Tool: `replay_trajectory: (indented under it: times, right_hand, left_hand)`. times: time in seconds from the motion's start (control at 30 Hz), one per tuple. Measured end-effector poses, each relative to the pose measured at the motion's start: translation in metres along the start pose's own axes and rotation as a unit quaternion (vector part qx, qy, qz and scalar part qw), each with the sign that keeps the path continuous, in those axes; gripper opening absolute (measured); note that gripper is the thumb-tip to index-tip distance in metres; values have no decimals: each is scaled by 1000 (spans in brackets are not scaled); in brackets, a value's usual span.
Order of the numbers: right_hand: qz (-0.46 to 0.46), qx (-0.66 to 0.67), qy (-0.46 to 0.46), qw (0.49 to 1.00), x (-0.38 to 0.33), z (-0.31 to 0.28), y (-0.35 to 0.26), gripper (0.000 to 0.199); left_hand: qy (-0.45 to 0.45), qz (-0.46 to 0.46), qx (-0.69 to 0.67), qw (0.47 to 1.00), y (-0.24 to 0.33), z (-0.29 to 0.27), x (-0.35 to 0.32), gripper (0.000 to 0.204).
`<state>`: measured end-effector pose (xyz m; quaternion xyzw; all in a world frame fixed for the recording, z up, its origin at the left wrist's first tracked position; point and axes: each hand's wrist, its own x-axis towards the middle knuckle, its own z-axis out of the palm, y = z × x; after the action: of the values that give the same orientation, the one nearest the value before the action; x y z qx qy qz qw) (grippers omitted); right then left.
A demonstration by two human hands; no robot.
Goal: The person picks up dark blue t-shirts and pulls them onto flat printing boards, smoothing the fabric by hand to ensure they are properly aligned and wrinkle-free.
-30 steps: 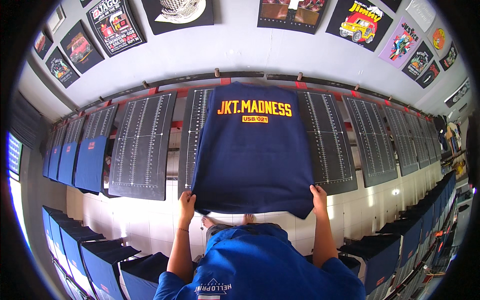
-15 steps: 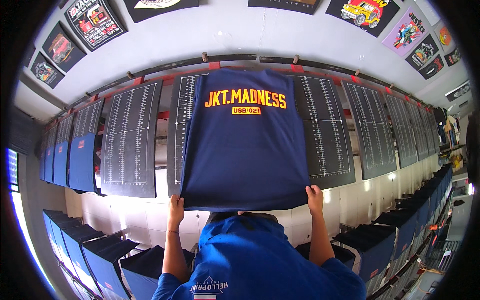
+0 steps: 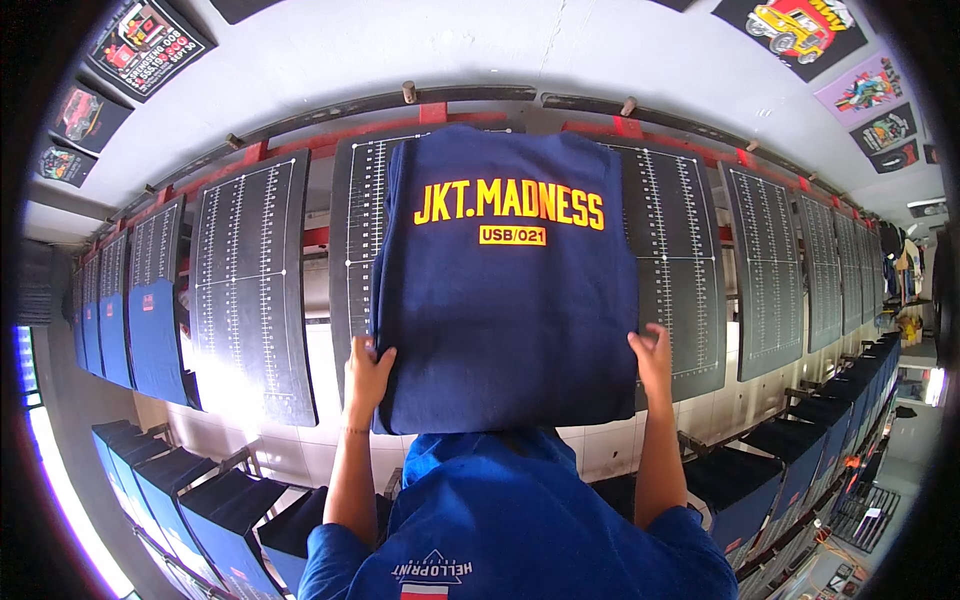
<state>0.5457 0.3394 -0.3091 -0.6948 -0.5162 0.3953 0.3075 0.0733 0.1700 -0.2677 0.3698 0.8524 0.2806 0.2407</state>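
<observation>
A navy blue shirt (image 3: pixel 508 320) lies spread in front of me over a dark board, its sides drawn in toward the far end. Yellow and red-orange block lettering and a small yellow bar cross its upper part. At the lower left edge of the cloth is my left hand (image 3: pixel 370 375), thumb and forefinger parted, the thumb touching the fabric. My right hand (image 3: pixel 652 362) is at the opposite edge, thumb against the cloth and its fingers spread apart. Whatever lies under the shirt is mostly hidden.
Dark boards with white ruler marks, such as the left one (image 3: pixel 250 285) and the right one (image 3: pixel 762 270), stand in a row along a red and black rail (image 3: pixel 370 105). Several on the far left carry blue cloth (image 3: pixel 160 335). More cloth-covered boards (image 3: pixel 735 490) line the row behind me.
Both hands have let go of the hem's corners and moved up along the shirt's sides. The hem now lies nearer to me, and the view has shifted slightly.
</observation>
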Motion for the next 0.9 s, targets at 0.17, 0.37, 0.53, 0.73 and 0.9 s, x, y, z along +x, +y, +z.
replay_trajectory:
  times: [0.17, 0.37, 0.53, 0.73, 0.9]
  right_hand:
    - [-20, -145, 5, 989, 65, 25, -54, 45]
    - [-389, -282, 3, 877, 114, 94, -150, 38]
    - [-483, -383, -136, 775, 183, 161, -191, 48]
    - [-459, -431, -125, 767, 270, 184, -174, 44]
    - [-426, -403, -36, 809, 277, 183, -173, 46]
  left_hand:
    - [66, 16, -9, 998, 1, 25, 106, 38]
    - [137, 137, 120, 974, 67, 27, 113, 45]
    - [-75, 177, 195, 962, 90, 69, 93, 68]
    - [-68, 133, 275, 950, 74, 73, 113, 70]
    - [-71, 114, 279, 951, 72, 76, 113, 69]
